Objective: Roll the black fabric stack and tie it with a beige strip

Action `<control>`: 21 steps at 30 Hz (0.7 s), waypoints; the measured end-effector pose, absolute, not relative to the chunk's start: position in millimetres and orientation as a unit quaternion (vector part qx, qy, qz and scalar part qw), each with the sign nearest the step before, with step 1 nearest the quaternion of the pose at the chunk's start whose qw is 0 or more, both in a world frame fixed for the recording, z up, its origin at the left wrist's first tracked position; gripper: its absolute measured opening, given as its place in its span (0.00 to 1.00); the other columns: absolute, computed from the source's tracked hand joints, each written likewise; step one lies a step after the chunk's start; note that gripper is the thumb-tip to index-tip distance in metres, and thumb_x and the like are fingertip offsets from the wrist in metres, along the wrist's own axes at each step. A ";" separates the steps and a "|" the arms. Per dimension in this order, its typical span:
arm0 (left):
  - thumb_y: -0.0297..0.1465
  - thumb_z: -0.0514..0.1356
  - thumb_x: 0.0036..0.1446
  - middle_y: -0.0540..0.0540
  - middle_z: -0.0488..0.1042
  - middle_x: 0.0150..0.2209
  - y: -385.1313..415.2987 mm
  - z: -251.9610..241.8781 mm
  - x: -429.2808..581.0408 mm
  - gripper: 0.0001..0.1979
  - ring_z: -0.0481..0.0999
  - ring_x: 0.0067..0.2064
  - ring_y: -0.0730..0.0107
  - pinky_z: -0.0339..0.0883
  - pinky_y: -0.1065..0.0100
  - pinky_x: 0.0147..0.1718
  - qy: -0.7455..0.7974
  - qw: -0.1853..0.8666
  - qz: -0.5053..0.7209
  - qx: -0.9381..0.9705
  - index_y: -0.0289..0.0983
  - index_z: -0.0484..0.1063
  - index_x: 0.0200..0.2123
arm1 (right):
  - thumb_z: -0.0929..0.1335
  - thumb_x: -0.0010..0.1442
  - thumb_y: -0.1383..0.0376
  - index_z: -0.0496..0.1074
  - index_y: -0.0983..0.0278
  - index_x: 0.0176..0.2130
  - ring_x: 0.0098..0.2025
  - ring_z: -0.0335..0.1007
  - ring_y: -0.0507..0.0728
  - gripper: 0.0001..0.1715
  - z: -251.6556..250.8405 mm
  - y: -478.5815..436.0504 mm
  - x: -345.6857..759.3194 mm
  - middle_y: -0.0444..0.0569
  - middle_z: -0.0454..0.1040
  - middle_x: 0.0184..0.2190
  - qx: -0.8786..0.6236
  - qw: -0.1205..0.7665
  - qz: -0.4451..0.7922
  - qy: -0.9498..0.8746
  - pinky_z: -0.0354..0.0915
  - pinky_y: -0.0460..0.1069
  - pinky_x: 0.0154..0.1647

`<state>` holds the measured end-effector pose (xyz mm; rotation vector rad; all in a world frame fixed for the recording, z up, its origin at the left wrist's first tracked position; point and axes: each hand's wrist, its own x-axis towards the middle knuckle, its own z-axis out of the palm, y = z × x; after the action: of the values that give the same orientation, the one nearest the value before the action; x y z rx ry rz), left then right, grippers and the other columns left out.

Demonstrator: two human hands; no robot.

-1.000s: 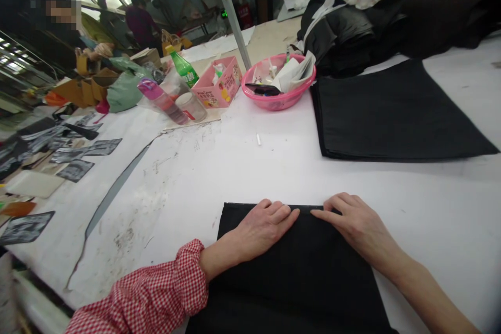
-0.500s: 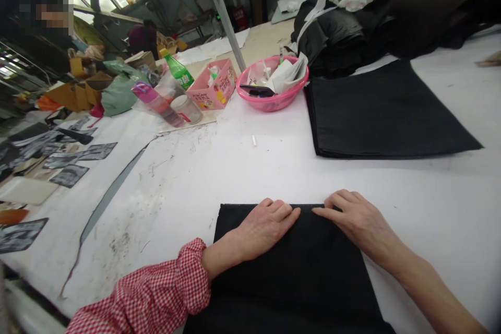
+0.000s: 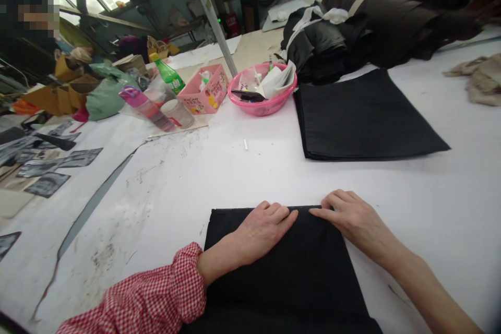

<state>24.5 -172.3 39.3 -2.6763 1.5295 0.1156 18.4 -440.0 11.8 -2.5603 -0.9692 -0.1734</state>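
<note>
OK, clock centred on the view, 12 = far side. Black cloth (image 3: pixel 289 276) lies flat on the white surface (image 3: pixel 188 182) at 6 o'clock, near side running out of frame. Its far edge is straight, with a thin hem-like strip along it.

Left hand (image 3: pixel 262 232) at 6 o'clock: palm down on the cloth, fingers close together and bent over the far edge, thumb pointing to 2 o'clock. Can't tell if they pinch. Red-and-white checked sleeve (image 3: pixel 156 287) behind it, 7 o'clock.

Right hand (image 3: pixel 352 222) at 4 o'clock: thumb stretched out to 9 o'clock along the same edge, other fingers curled at the cloth's far right corner. Touching; pinch can't be confirmed. Forearm bare. Small gap between the two thumb tips.

Black stack (image 3: pixel 364 120), several layers, between 2 and 3 o'clock, well apart from the cloth. Dark fabric bundle (image 3: pixel 329 36) with a white tie at 1 o'clock; beige rag (image 3: pixel 485 81) further out, between 2 and 3.

Pink basin (image 3: pixel 262 107) at 12, papers and a dark flat item inside. Pink box (image 3: pixel 203 96) just beside it, between 10 and 11; tilted green bottle (image 3: pixel 170 75) at 10, jar (image 3: pixel 178 115) between 9 and 10. Small white stick (image 3: pixel 246 144) near centre.
</note>
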 end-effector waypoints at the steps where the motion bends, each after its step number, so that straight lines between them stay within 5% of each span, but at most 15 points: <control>1: 0.26 0.47 0.69 0.44 0.67 0.45 -173.0 39.1 24.5 0.21 0.65 0.45 0.63 0.59 0.62 0.42 0.498 0.028 0.035 -0.866 0.33 0.54 0.63 | 0.65 0.65 0.72 0.72 0.55 0.49 0.39 0.60 0.57 0.16 12.0 -441.5 18.2 0.47 0.67 0.36 -0.915 0.201 -0.064 -0.345 0.57 0.52 0.41; 21: 0.26 0.45 0.69 0.44 0.68 0.43 -189.6 39.7 26.5 0.21 0.67 0.43 0.64 0.60 0.62 0.40 0.519 0.036 0.027 -0.853 0.30 0.53 0.63 | 0.64 0.65 0.73 0.72 0.54 0.51 0.39 0.62 0.56 0.19 13.9 -443.7 12.0 0.48 0.67 0.38 -0.920 0.174 -0.068 -0.344 0.60 0.52 0.41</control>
<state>26.5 -189.6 39.7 -2.6215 1.5956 0.0832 12.0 -443.7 13.9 -2.6090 -0.9748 -0.1937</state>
